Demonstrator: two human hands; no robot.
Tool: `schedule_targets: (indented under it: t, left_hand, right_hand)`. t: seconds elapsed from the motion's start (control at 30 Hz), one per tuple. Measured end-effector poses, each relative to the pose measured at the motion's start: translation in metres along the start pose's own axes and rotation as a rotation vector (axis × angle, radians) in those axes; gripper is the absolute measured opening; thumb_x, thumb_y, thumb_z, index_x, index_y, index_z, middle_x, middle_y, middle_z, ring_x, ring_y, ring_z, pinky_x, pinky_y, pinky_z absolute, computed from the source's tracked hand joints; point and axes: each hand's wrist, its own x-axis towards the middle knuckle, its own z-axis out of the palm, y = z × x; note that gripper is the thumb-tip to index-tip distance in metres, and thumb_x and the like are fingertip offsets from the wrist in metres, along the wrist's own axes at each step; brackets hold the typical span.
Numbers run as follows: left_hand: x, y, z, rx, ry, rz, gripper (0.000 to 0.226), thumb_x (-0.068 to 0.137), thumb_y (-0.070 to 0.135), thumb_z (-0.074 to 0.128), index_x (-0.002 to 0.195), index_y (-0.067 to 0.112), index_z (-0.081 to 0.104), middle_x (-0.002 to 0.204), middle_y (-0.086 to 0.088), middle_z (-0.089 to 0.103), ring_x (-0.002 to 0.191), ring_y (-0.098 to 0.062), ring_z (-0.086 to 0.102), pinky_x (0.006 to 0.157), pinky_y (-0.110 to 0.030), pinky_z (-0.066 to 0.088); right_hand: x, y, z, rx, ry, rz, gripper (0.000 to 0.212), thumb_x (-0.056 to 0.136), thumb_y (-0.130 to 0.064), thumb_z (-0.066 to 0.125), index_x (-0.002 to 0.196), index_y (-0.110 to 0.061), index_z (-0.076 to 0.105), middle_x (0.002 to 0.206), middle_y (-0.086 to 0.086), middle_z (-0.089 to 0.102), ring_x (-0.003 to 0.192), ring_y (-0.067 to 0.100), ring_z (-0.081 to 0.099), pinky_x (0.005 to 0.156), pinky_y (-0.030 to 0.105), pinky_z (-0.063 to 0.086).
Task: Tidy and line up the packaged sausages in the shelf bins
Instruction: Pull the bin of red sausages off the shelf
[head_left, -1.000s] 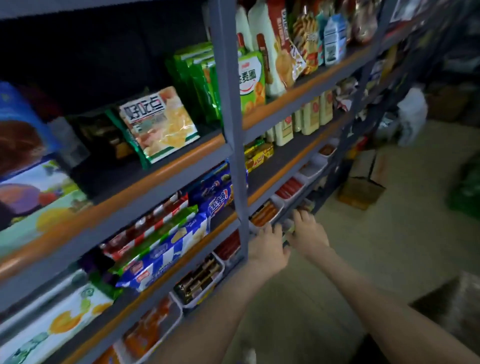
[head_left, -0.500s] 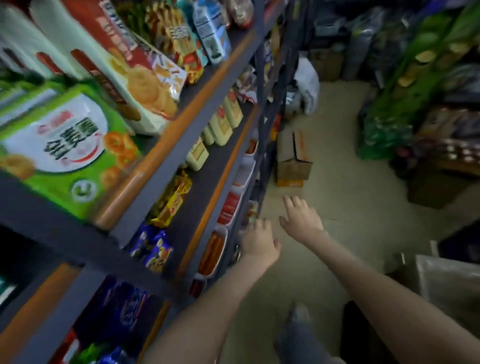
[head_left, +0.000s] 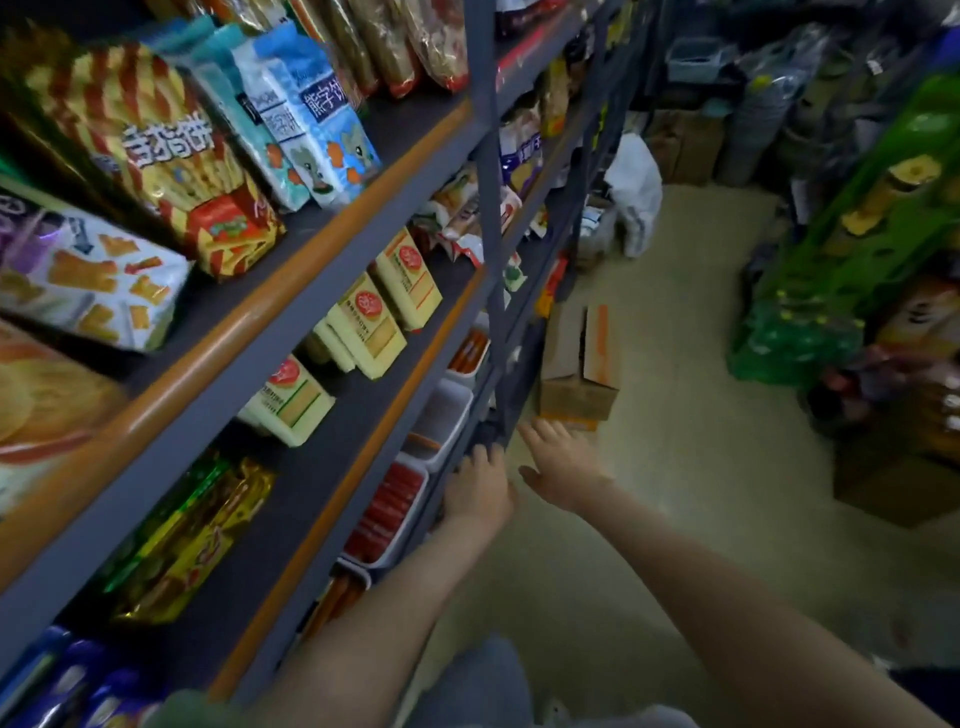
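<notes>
White bins stand in a row along the low shelf. One bin (head_left: 410, 512) holds red packaged sausages (head_left: 387, 512). The bin beyond it (head_left: 457, 415) looks nearly empty, and a farther bin holds orange sausages (head_left: 467, 351). My left hand (head_left: 478, 488) reaches to the shelf's front edge beside the red-sausage bin, its fingertips against the dark rail, holding nothing. My right hand (head_left: 563, 460) hovers in the aisle just right of it with fingers spread, touching nothing.
Yellow packets (head_left: 363, 325) and snack bags (head_left: 171, 156) fill the shelves above. A grey upright post (head_left: 493, 234) stands just beyond my hands. An open cardboard box (head_left: 582, 364) sits on the floor ahead, with green stacked goods (head_left: 841, 249) across the aisle.
My view has swung along the shelf and closer to the bins. Both hands stay extended near the shelf edge, and the right hand has spread a little farther from the left.
</notes>
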Motion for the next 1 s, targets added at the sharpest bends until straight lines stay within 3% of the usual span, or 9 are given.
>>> schedule_targets:
  t: [0.17, 0.5, 0.73, 0.9, 1.0]
  left_hand:
    - [0.078, 0.017, -0.01, -0.004, -0.03, -0.087, 0.058, 0.1, 0.028, 0.042, 0.147, 0.007, 0.017, 0.146, -0.012, 0.032, 0.127, -0.025, 0.041, 0.092, -0.033, 0.043]
    - [0.255, 0.037, -0.035, -0.054, -0.046, -0.27, 0.047, 0.099, 0.03, 0.044, 0.139, 0.011, 0.028, 0.142, -0.01, 0.035, 0.124, -0.024, 0.042, 0.091, -0.034, 0.044]
    - [0.287, 0.033, -0.032, -0.161, -0.074, -0.618, 0.052, 0.097, 0.035, 0.043, 0.141, 0.013, 0.026, 0.143, -0.009, 0.033, 0.13, -0.026, 0.036, 0.105, -0.037, 0.035]
    - [0.274, 0.037, -0.002, -0.259, -0.093, -0.949, 0.065, 0.098, 0.031, 0.044, 0.149, 0.012, 0.009, 0.155, -0.012, 0.014, 0.142, -0.031, 0.016, 0.115, -0.045, 0.019]
    - [0.263, 0.047, 0.027, -0.33, -0.062, -1.129, 0.069, 0.097, 0.033, 0.045, 0.149, 0.01, 0.007, 0.156, -0.014, 0.01, 0.143, -0.031, 0.013, 0.116, -0.045, 0.016]
  right_hand:
    - [0.076, 0.047, -0.005, 0.002, -0.008, -0.116, 0.064, 0.097, -0.036, 0.049, 0.15, -0.014, 0.02, 0.15, 0.006, 0.032, 0.135, 0.024, 0.034, 0.107, 0.033, 0.031]
    - [0.241, 0.146, -0.036, -0.23, -0.099, -0.342, 0.066, 0.101, -0.035, 0.042, 0.153, -0.013, 0.008, 0.153, 0.007, 0.027, 0.139, 0.024, 0.029, 0.11, 0.036, 0.029]
    - [0.313, 0.145, -0.032, -0.24, -0.213, -0.757, 0.068, 0.098, -0.032, 0.046, 0.152, -0.012, 0.011, 0.153, 0.007, 0.024, 0.139, 0.026, 0.024, 0.112, 0.038, 0.024]
    - [0.341, 0.131, -0.003, -0.326, -0.305, -1.08, 0.07, 0.097, -0.028, 0.05, 0.153, -0.013, 0.01, 0.156, 0.007, 0.02, 0.142, 0.026, 0.022, 0.114, 0.036, 0.02]
    - [0.35, 0.118, 0.022, -0.351, -0.329, -1.173, 0.072, 0.099, -0.029, 0.049, 0.154, -0.015, 0.004, 0.158, 0.003, 0.016, 0.144, 0.024, 0.017, 0.115, 0.035, 0.018]
